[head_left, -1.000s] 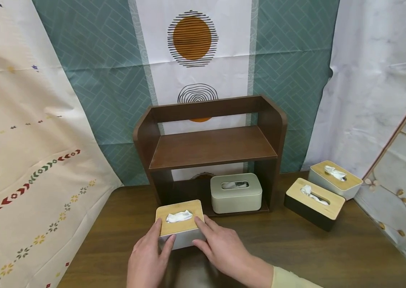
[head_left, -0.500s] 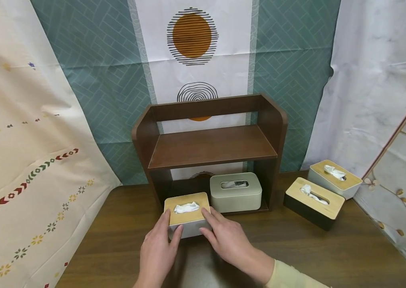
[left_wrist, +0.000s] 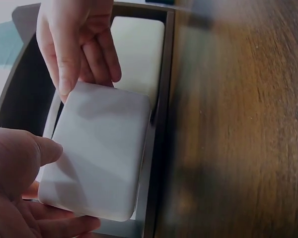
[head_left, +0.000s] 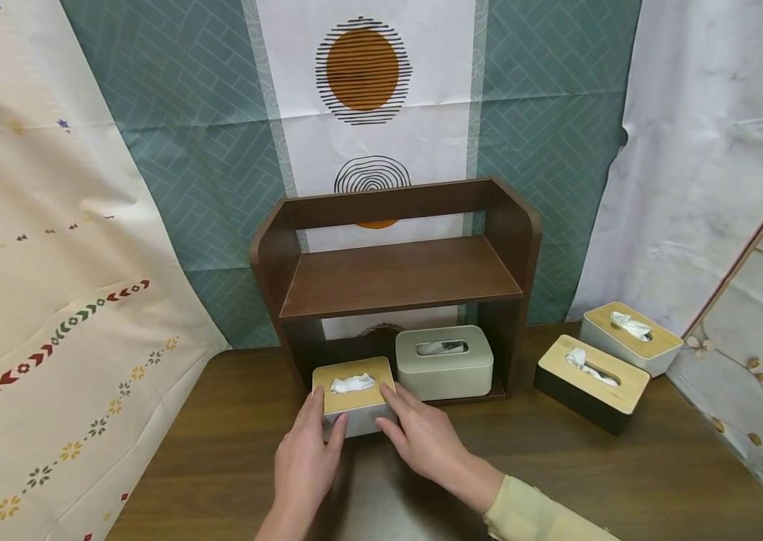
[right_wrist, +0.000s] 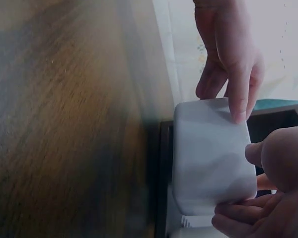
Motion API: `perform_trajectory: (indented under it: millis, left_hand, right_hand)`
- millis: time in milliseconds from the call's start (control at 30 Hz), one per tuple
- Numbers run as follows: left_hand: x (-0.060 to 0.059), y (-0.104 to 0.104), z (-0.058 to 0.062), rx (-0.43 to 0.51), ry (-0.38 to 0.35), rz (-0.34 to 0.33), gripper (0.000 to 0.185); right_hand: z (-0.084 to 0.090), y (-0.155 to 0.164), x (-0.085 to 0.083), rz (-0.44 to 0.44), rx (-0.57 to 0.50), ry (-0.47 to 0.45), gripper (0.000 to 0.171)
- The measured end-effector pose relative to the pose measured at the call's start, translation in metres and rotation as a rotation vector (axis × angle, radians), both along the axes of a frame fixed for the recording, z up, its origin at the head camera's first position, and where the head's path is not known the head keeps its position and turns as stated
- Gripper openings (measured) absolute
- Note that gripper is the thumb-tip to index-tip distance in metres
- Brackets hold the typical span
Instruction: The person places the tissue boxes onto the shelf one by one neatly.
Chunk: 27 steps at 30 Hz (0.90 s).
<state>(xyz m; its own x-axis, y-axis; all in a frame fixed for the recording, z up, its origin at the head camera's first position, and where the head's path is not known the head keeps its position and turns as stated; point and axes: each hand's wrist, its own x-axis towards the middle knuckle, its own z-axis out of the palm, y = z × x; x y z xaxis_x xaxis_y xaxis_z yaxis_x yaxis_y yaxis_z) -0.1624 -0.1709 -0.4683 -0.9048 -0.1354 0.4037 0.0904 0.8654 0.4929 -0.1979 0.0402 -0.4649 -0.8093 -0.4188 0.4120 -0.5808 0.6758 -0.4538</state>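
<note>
Bamboo-lidded tissue box (head_left: 353, 397), white tissue poking out, gripped by left hand (head_left: 306, 467) and right hand (head_left: 427, 443) at shelf (head_left: 395, 278).

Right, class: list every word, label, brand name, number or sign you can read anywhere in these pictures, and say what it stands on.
None: no readable text shows in any view.
The tissue box held by the left hand and right hand is plain.
The grey box, shelf, black box and white box bear no lettering.
The hanging cloths carry only patterns.
</note>
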Motion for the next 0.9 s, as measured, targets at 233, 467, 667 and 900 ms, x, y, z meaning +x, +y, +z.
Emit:
perform_trajectory:
  millis: [233, 467, 667, 900]
  left_hand:
    - [-0.008, 0.0, -0.006, 0.003, -0.001, 0.012, 0.067]
    - [-0.015, 0.002, -0.01, 0.001, 0.023, 0.013, 0.066]
    - [-0.023, 0.004, -0.012, 0.01, 0.029, 0.01, 0.067]
    - [-0.027, 0.003, -0.014, 0.024, 0.029, 0.003, 0.064]
  right_hand:
    - [-0.004, -0.003, -0.01, 0.017, -0.012, -0.055, 0.056]
    - [-0.009, -0.004, -0.017, 0.037, -0.027, -0.08, 0.059]
    - [-0.01, -0.004, -0.022, 0.032, -0.035, -0.08, 0.061]
    - [-0.009, -0.009, -0.023, 0.013, -0.01, -0.095, 0.065]
